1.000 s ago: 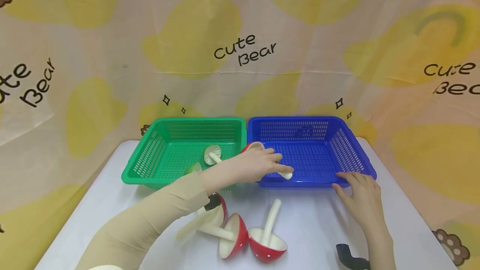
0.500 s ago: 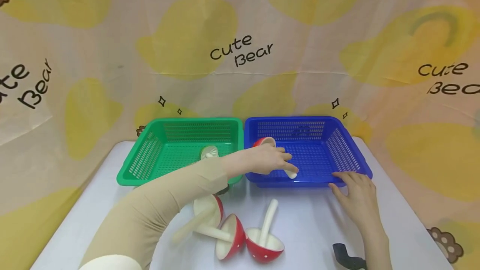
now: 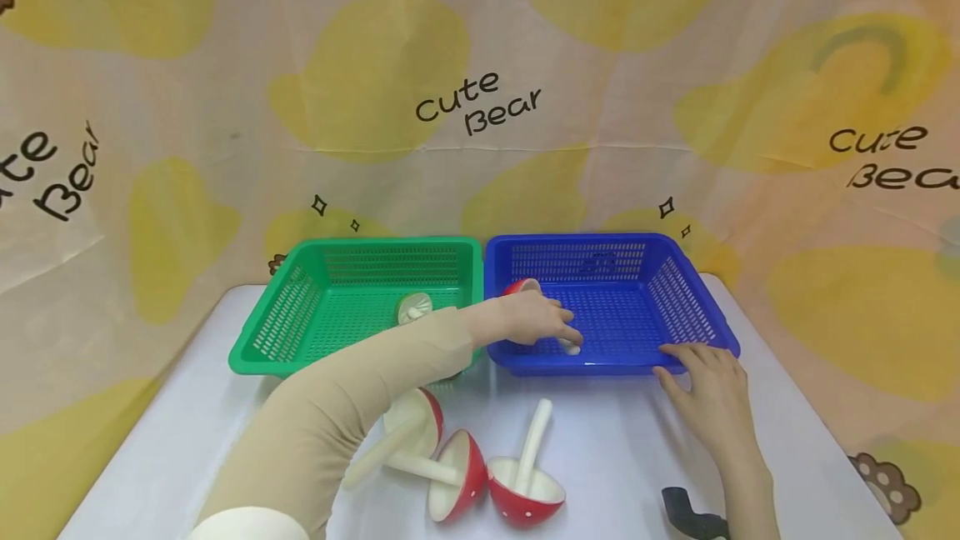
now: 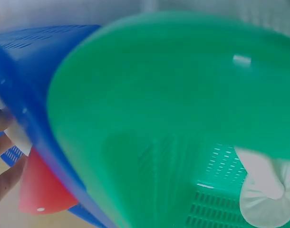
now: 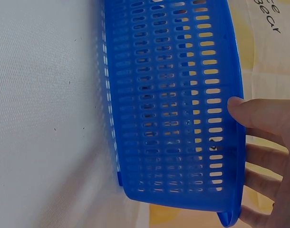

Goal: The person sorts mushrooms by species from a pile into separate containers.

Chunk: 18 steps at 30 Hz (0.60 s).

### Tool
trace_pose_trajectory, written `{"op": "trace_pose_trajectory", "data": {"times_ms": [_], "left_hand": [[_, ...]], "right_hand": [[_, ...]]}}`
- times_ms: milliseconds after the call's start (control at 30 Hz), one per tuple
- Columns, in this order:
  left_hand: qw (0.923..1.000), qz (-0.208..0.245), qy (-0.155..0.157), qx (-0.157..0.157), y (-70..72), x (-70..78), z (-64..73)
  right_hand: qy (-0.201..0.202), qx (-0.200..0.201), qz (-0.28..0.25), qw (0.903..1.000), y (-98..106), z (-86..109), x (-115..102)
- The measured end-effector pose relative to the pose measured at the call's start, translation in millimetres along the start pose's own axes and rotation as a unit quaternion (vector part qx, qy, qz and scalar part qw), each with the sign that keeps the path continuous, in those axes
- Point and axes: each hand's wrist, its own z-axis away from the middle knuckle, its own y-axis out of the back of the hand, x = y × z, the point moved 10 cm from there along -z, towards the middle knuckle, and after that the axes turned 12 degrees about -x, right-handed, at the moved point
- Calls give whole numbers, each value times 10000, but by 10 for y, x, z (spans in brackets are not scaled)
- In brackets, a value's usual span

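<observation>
My left hand (image 3: 528, 320) reaches across into the blue basket (image 3: 600, 369), its fingers around the pale stem of a red-capped toy mushroom (image 3: 519, 286). The stem's end pokes out below the fingers. In the left wrist view, the red cap (image 4: 43, 187) shows past the blue rim, fingers close beside it. My right hand (image 3: 711, 398) grips the blue basket's front right corner; the right wrist view has the thumb (image 5: 236, 108) against the outer wall and the other fingers beyond the rim. A pale green toy mushroom (image 3: 412, 307) lies in the green basket (image 3: 253, 362), partly covered by the left sleeve.
Three red-capped toy mushrooms with white stems lie on the white table in front of the baskets: one at left (image 3: 420, 423), one in the middle (image 3: 463, 477) and one at right (image 3: 527, 497). A patterned cloth (image 3: 360, 90) hangs behind. The baskets stand side by side.
My left hand has carried the red mushroom rightward from the border between the baskets into the blue one, then slightly back left. The right hand keeps its grip on the blue rim.
</observation>
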Motion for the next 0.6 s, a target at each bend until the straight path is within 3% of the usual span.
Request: {"op": "trace_pose_trajectory", "data": {"times_ms": [267, 600], "left_hand": [[9997, 167, -110, -131, -83, 50, -98], [10000, 5, -28, 49, -136, 72, -117]], "right_hand": [[-21, -40, 51, 10000, 1, 0, -4], [-17, -59, 104, 9999, -18, -1, -1]]}}
